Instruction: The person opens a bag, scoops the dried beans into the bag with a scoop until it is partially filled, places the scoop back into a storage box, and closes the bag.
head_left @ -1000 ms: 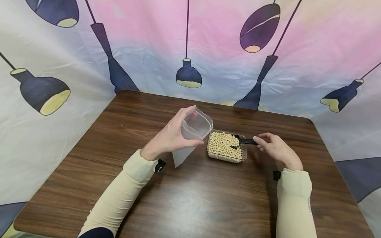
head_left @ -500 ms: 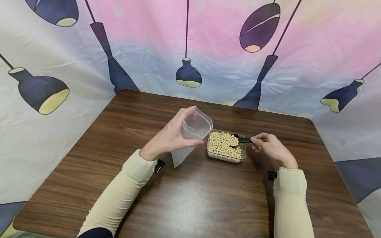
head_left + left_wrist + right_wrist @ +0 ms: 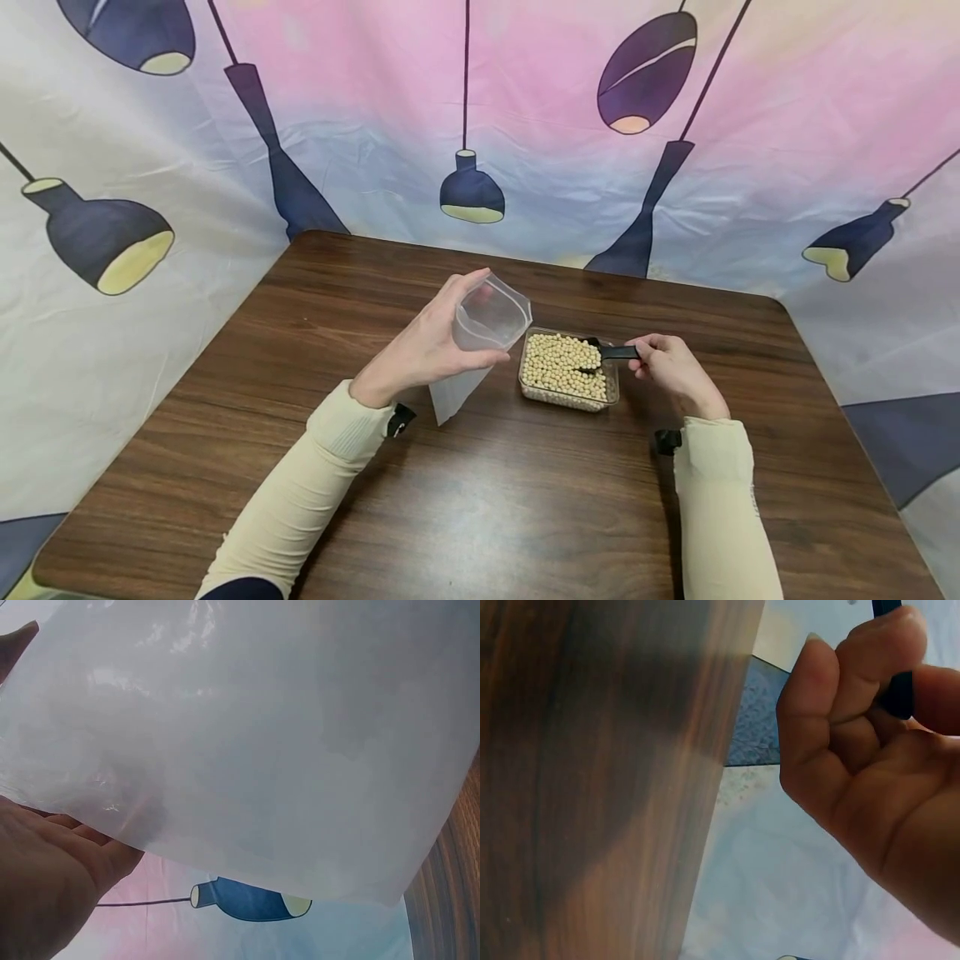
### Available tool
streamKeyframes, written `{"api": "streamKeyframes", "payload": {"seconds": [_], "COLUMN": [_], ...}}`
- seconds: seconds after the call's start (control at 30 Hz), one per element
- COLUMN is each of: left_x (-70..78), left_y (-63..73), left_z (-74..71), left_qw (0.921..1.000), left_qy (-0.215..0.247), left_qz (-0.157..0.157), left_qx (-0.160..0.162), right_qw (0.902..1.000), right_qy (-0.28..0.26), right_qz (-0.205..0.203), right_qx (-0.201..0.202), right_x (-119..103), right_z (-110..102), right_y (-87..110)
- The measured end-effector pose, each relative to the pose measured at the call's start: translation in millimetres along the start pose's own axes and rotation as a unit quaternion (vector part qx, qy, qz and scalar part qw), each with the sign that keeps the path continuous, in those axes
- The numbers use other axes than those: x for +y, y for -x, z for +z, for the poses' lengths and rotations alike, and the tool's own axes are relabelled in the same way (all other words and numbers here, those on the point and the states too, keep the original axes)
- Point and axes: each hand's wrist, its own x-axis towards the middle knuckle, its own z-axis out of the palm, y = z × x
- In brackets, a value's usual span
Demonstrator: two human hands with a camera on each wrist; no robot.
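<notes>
My left hand [image 3: 420,354] holds a translucent plastic bag [image 3: 491,321] with its mouth spread wide, thumb below and fingers above. In the left wrist view the bag [image 3: 247,750] fills most of the frame. To the right of it, a clear rectangular container [image 3: 613,390] full of round pale-yellow beans [image 3: 558,362] rests on the table. A black scoop [image 3: 617,352] has its head among the beans. My right hand [image 3: 678,371] pinches the end of its handle between thumb and fingers. Only part of the dark handle shows in the right wrist view, beside the fingers [image 3: 817,682].
The dark wood-grain table [image 3: 465,508] has rounded corners. Behind it and at both sides hangs a pastel cloth backdrop [image 3: 360,108] printed with lamps. Each forearm wears a cream sleeve [image 3: 716,500] with a black strap at the wrist.
My right hand and forearm have shifted left, the fingers now nearer the container on the scoop handle. The scoop head stays in the beans, and the left hand keeps the bag almost in place.
</notes>
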Motion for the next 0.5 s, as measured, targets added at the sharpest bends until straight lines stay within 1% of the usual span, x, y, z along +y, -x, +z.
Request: {"api": "streamKeyframes", "payload": {"seconds": [0.23, 0.37, 0.5], "left_x": [-1.1, -1.4, -1.0], "left_y": [0.1, -0.2, -0.2], "left_z": [0.7, 0.6, 0.3], "left_qw": [0.9999, 0.9999, 0.9999], "left_qy": [-0.005, -0.003, -0.001], "left_qz": [-0.012, -0.015, -0.013], "left_qx": [0.000, -0.001, 0.000], "right_qw": [0.9998, 0.9997, 0.9995], "right_qy": [-0.003, -0.013, -0.026], "right_qz": [0.017, 0.015, 0.012], "right_qx": [0.008, 0.014, 0.012], "right_x": [2.9, 5.8, 8.8], "right_z": [-3.4, -7.7, -11.2], "right_y": [-0.8, -0.3, -0.5]}}
